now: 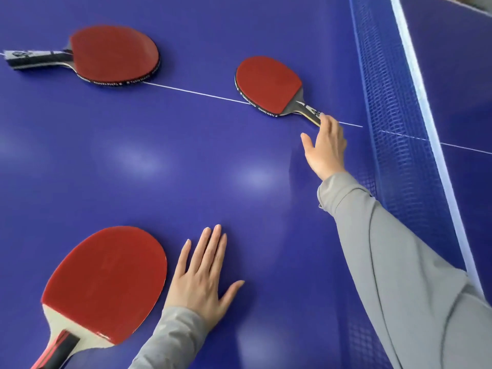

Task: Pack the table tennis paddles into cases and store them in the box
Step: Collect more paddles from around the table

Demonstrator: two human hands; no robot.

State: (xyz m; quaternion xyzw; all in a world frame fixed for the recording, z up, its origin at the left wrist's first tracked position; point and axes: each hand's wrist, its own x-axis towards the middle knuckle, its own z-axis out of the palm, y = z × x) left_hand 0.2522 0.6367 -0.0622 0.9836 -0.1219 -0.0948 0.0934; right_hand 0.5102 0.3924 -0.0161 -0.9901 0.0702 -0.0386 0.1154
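Note:
Three red-faced paddles lie flat on the blue table tennis table [186, 161]. The near paddle [106, 283] has a pale wooden neck and a red and black handle at the bottom left. My left hand [202, 278] rests flat on the table just right of it, fingers spread, holding nothing. The far left paddle [114, 54] has a black and white handle pointing left. The far right paddle [269, 85] has a dark handle pointing right. My right hand [326, 145] reaches to that handle, fingertips touching its end, fingers not closed around it. No case or box is in view.
The blue net [394, 123] with its white top band runs down the right side, close to my right arm in a grey sleeve. A thin white centre line [199, 94] crosses the table under the two far paddles.

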